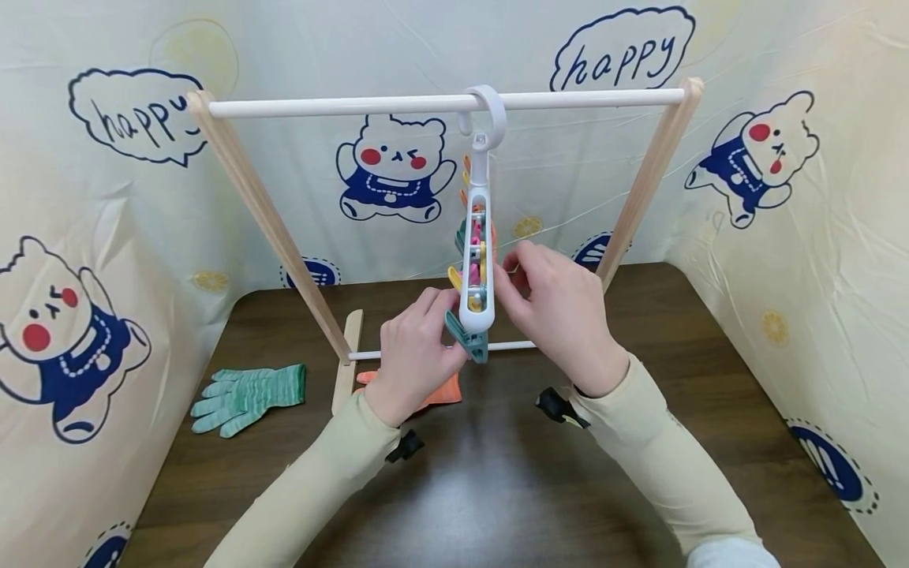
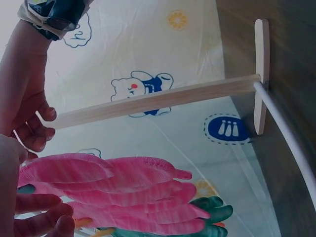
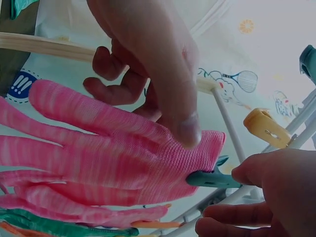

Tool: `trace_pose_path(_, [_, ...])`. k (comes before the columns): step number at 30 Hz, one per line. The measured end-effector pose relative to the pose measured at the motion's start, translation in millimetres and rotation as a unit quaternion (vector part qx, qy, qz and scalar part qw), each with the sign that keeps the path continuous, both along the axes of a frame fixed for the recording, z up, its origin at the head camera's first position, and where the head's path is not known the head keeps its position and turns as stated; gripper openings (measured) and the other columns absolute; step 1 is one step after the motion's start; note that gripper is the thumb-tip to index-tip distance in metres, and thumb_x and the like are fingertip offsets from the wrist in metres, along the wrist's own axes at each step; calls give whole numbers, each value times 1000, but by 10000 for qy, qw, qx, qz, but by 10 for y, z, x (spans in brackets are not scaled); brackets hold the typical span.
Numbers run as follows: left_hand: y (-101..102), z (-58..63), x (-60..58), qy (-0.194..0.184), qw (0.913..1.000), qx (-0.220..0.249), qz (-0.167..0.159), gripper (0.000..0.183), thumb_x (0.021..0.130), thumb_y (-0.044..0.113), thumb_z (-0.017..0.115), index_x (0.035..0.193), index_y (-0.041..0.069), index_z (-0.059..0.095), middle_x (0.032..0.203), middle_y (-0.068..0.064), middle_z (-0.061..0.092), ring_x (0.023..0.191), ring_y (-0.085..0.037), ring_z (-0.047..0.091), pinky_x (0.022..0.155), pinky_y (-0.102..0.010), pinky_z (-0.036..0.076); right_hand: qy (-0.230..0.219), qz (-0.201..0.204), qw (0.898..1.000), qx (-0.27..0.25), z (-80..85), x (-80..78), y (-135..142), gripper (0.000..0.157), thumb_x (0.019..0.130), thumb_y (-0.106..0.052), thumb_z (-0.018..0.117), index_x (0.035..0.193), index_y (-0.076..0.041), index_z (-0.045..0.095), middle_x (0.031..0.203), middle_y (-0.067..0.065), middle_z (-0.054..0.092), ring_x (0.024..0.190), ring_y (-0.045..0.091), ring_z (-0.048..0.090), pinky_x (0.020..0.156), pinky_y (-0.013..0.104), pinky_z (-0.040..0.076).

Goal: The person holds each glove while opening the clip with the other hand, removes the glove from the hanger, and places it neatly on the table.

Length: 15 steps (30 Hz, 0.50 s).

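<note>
A white clip hanger hooks over a white rod, and pink knitted gloves hang from it. My right hand is at its right side. In the right wrist view its thumb and fingers pinch a teal clothespin at the front pink glove's cuff. From the left, my left hand grips that cuff, thumb over the knit and the other fingers curled. Beside my left thumb in the head view sits another teal clothespin, at the hanger's near end. A yellow clothespin is also on the hanger.
Wooden posts carry the upper rod over the dark table. A green glove lies at the left, and an orange glove lies behind my left wrist. Green gloves hang beyond the pink ones.
</note>
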State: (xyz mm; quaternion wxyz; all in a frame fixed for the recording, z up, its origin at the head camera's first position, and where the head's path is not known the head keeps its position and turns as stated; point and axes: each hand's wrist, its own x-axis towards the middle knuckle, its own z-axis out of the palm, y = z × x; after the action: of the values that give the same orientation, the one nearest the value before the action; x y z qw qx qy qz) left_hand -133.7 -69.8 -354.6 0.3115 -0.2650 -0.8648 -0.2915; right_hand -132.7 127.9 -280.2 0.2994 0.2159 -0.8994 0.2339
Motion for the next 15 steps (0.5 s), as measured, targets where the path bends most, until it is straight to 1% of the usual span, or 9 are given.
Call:
trace_pose_path(4, [20,-2,-27,30,10000,-29,33,36,88,29,80,112,5,68,100,-9,70,62,-16,58,51,-28,48,-101,-30,9998,152,40,-34,-41,20,98,-26,70,99,-7,68,75,3,62,60,17,51,48,31,41])
trace_pose_path(7, [38,-4,-39,32,10000,-80,24,32,89,28,79,108,6,68,95,-8,69,60,-14,56,49,-27,46,-212,-60,9995,219,63,-59,-57,22,97,-27,72,97,-6,68,73,4,60,59,19,50,48,32,41])
trace_pose_path(11, [64,7,-51,22,9999,-122,-14,28,88,26,79,104,6,67,92,-7,69,59,-15,55,49,-27,44,-262,-62,9993,263,94,-88,-77,28,96,-33,73,95,-6,66,73,5,60,59,19,50,49,32,42])
trace_pose_path(15, [83,36,-44,71,9998,-188,-19,24,88,23,79,99,5,68,87,-6,68,59,-16,56,48,-27,43,-215,-62,9995,225,118,-119,-106,34,95,-39,75,90,-7,65,69,4,57,58,19,50,48,32,40])
